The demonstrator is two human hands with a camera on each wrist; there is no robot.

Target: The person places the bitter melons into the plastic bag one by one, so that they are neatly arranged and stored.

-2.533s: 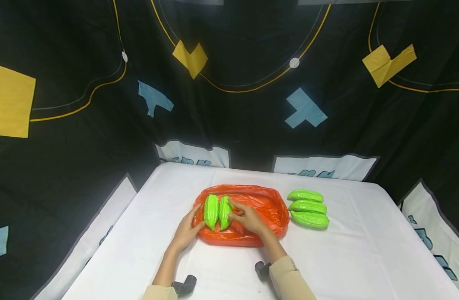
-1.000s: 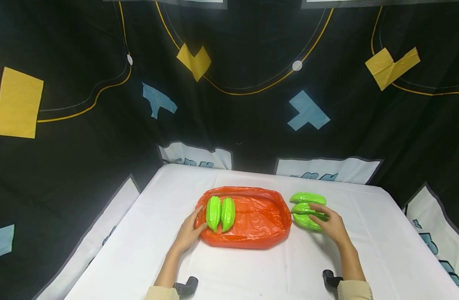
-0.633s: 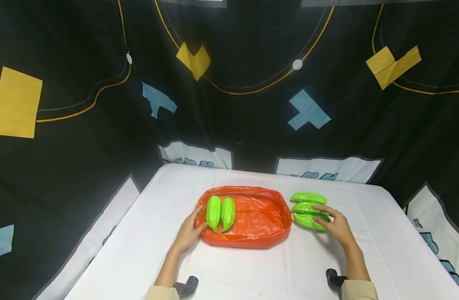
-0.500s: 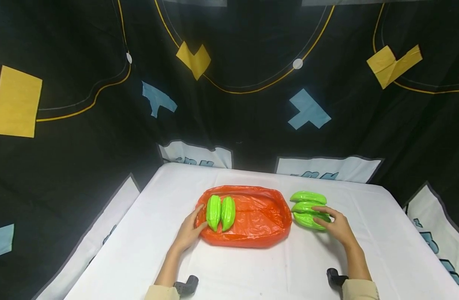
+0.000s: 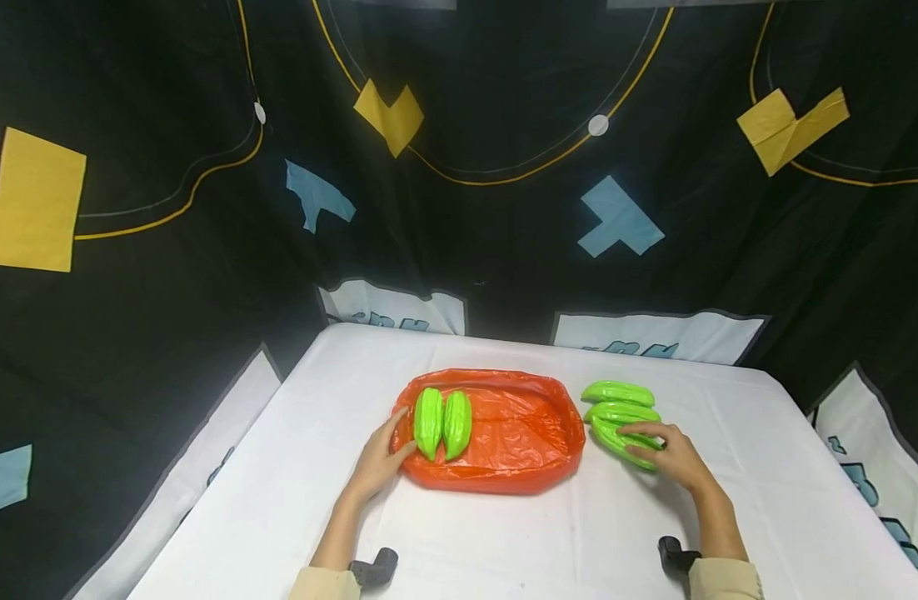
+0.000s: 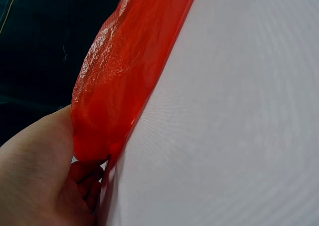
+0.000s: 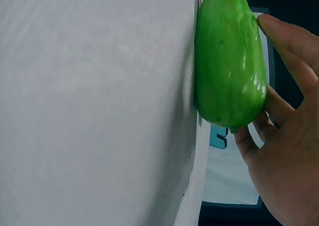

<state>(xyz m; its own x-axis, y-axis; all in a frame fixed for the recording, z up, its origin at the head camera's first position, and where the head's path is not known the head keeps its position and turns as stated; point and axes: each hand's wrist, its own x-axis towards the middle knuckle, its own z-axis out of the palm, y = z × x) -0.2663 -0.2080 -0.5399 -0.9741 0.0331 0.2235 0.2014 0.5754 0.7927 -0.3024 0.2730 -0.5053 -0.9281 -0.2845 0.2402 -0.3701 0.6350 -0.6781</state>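
Note:
My left hand [image 5: 376, 460] holds the left end of an oval tray covered in red plastic [image 5: 519, 479]; in the left wrist view the thumb is at the red plastic [image 6: 114, 86] and the other fingers curl beside it. Two bright green ridged gourds [image 5: 428, 423] lie side by side in the tray's left part. To the tray's right, my right hand [image 5: 676, 457] pinches the nearest of three similar gourds [image 5: 612, 437] between thumb and fingers. That gourd [image 7: 229, 61] lies slanted, close over the white cloth in the right wrist view.
Behind the pinched gourd lie the other two gourds [image 5: 616, 392] in a row. A white cloth covers the table [image 5: 466, 550]. Black fabric [image 5: 466, 250] with yellow and blue shapes hangs behind and beside it. Each wrist carries a dark camera mount [image 5: 375, 568].
My right hand has gone from the gourds in the tray to those on the right. The nearest one there has turned aslant in its grip. My left hand keeps its place.

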